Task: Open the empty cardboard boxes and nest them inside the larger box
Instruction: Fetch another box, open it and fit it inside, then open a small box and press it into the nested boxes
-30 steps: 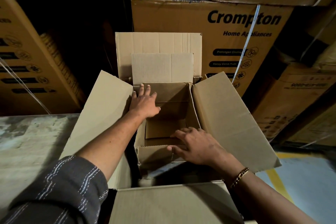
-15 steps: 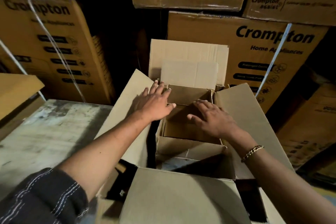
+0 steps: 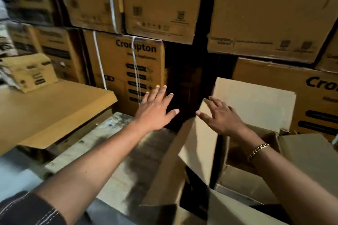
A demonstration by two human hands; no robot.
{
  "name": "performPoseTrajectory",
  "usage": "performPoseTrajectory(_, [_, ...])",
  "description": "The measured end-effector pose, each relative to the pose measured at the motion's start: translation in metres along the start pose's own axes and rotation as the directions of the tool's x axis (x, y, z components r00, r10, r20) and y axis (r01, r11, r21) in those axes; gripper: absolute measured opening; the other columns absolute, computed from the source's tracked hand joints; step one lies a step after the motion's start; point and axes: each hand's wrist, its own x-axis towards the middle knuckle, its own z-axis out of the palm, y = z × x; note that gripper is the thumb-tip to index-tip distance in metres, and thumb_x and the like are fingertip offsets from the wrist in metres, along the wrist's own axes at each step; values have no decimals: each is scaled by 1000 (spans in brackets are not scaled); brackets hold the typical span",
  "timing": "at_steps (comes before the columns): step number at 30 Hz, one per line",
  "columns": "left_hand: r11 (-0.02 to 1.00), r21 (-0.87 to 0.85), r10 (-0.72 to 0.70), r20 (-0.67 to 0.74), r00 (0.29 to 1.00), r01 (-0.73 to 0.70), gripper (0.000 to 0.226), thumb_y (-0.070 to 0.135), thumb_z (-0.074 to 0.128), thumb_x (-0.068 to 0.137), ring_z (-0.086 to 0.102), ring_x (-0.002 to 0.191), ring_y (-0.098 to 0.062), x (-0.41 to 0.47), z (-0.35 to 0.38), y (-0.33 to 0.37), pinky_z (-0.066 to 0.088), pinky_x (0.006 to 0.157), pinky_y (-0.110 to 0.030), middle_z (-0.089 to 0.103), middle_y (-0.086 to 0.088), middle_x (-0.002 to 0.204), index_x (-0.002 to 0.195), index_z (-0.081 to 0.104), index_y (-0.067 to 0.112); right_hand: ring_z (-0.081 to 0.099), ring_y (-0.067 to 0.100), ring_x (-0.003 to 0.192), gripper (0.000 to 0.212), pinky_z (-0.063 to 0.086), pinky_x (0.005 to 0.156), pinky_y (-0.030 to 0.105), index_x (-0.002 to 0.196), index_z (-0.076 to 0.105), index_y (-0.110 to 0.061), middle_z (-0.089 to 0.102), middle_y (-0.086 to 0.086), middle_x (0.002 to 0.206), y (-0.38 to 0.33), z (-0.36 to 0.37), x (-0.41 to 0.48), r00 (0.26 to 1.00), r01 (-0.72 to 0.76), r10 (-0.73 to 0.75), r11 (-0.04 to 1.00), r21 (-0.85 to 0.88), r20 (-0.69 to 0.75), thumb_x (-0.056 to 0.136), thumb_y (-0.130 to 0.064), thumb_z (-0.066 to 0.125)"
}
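The larger cardboard box (image 3: 256, 104) stands open at the right, flaps spread. A smaller open box (image 3: 239, 175) sits nested inside it, partly hidden by my right forearm. My left hand (image 3: 155, 111) hovers open in the air left of the big box, fingers spread, touching nothing. My right hand (image 3: 221, 117) is also open, palm down, above the big box's left flap (image 3: 193, 148), holding nothing. Another small brown box (image 3: 31, 71) lies at the far left on a flat cardboard sheet.
Stacked Crompton cartons (image 3: 128, 67) wall off the back, with a dark gap between them. A flat cardboard sheet (image 3: 51, 111) covers a raised surface at the left. A worn, stained tabletop (image 3: 117, 151) lies under my left forearm.
Both hands have lifted out of the nested box and swung left and up, fingers spread. The view has turned left, so the big box now sits at the right.
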Motion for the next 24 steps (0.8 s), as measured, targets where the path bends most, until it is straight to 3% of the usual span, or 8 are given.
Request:
performPoseTrajectory(12, [936, 164, -308, -48, 950, 312, 71, 66, 29, 97, -3, 154, -24, -138, -99, -295, 9, 123, -52, 1, -2, 168, 157, 23, 28, 9, 21, 154, 80, 12, 121, 50, 159, 19, -30, 10, -3, 168, -313, 55, 104, 964, 267, -267, 961, 67, -11, 93, -77, 22])
performPoseTrajectory(24, [731, 259, -619, -136, 773, 631, 76, 70, 24, 96, -7, 154, -22, -225, -133, -523, 2, 124, -48, -4, 0, 168, 159, 16, 29, 9, 22, 154, 78, 13, 121, 49, 159, 18, -29, 11, -2, 168, -577, 124, 225, 828, 557, -561, 821, 126, 4, 95, -74, 23])
